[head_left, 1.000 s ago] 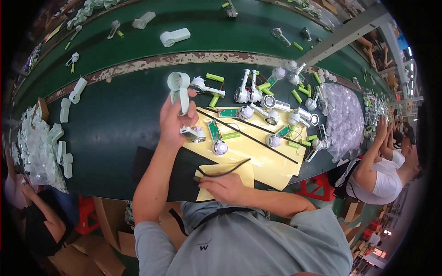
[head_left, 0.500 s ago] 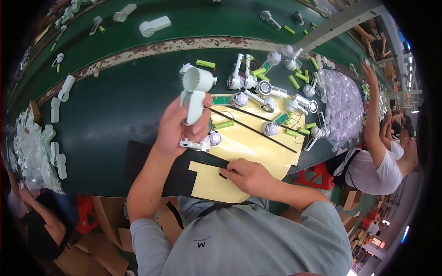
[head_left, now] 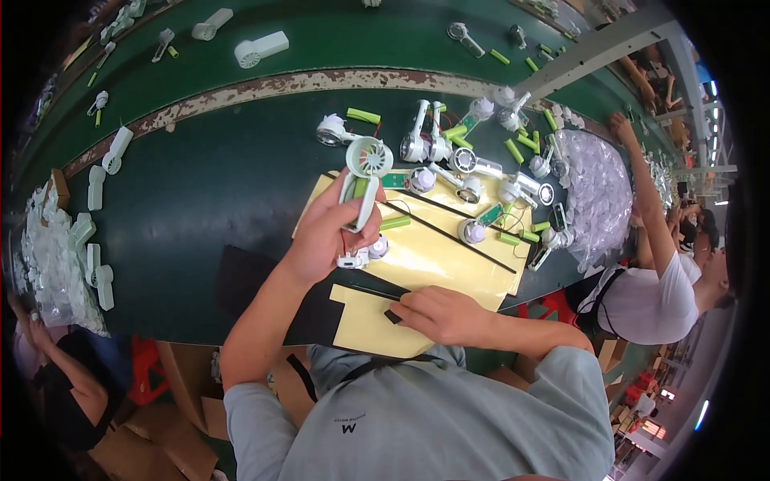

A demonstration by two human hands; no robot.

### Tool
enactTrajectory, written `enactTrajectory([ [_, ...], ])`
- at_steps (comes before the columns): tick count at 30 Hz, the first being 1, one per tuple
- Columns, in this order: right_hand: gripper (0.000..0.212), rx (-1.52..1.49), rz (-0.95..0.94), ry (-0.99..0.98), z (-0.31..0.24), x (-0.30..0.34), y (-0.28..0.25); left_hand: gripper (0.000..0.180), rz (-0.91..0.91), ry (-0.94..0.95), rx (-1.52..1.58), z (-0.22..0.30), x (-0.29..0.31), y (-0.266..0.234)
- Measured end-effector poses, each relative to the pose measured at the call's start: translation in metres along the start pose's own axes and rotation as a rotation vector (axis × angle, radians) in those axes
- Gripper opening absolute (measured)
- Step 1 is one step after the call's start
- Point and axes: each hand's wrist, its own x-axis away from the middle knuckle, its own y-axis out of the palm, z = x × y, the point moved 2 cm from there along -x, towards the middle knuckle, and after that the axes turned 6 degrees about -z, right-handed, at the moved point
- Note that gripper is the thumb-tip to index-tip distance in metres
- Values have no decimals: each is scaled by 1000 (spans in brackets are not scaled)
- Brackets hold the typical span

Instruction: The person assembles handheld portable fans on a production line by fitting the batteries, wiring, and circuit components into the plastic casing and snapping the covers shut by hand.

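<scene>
The left hand (head_left: 322, 234) was curled closed around the handle of a pale green fan shell (head_left: 368, 164), whose long axis ran away from the body, round head farthest. The right hand (head_left: 443, 313), farther off, pinched a small black strip (head_left: 392, 317) over yellow paper (head_left: 359, 322), bodyward and slightly right of the shell.

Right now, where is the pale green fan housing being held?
In the head view, the housing is just left of centre, in the left hand, over the upper left of the large yellow sheet.
</scene>
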Motion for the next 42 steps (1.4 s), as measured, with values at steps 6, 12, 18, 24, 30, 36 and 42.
enactTrajectory([
  [6,38,-132,213,260,51,-13,-62,39,103,-68,-177,2,2,11],
  [12,39,-75,-110,240,60,6,-28,53,42,-66,-107,5,1,-2],
  [18,43,-53,13,408,44,3,-24,64,-4,-62,-45,4,1,-2],
  [24,36,-157,-105,339,57,3,-26,45,24,-160,-172,7,2,8],
  [30,26,-224,-45,262,66,3,-40,55,75,-305,-187,9,2,13],
  [36,24,-194,365,65,56,-51,-94,71,-43,-324,-243,1,4,0],
  [42,25,-56,191,-116,62,-82,-93,75,-111,-353,-271,-2,6,-3],
])
